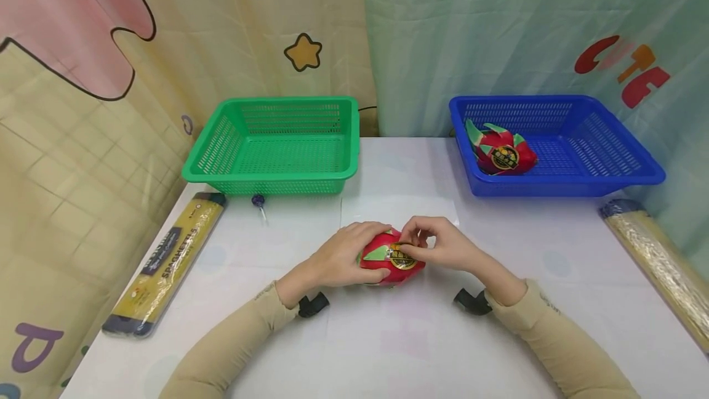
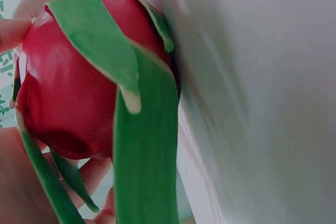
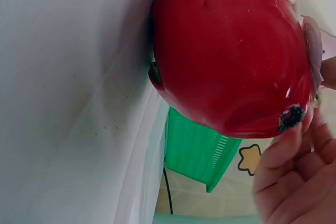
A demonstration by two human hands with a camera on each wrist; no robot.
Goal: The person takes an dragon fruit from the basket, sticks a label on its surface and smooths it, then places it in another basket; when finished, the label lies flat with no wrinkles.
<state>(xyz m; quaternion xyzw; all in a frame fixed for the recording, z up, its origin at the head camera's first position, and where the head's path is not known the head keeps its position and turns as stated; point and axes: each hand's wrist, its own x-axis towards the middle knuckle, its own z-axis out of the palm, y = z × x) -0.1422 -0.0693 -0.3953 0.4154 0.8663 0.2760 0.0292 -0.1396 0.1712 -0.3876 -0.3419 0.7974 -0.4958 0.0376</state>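
A red dragon fruit (image 1: 382, 270) with green scales lies on the white table between both hands. My left hand (image 1: 346, 255) grips it from the left, thumb along the near side and fingers over the far side. A round black-and-gold sticker (image 1: 403, 258) is on the fruit's right part. My right hand (image 1: 445, 245) pinches the sticker's edge between thumb and forefinger. In the right wrist view the sticker (image 3: 313, 45) shows edge-on, standing partly off the red skin (image 3: 231, 51). The left wrist view shows the long green scales (image 2: 144, 129) of the fruit up close.
A green basket (image 1: 271, 175) stands at the back left, a blue basket (image 1: 554, 186) at the back right with another stickered dragon fruit (image 1: 501, 151) inside. Spaghetti packs (image 1: 166, 263) flank the table, one (image 1: 659, 263) at right. A purple lollipop (image 1: 258, 201) lies before the green basket.
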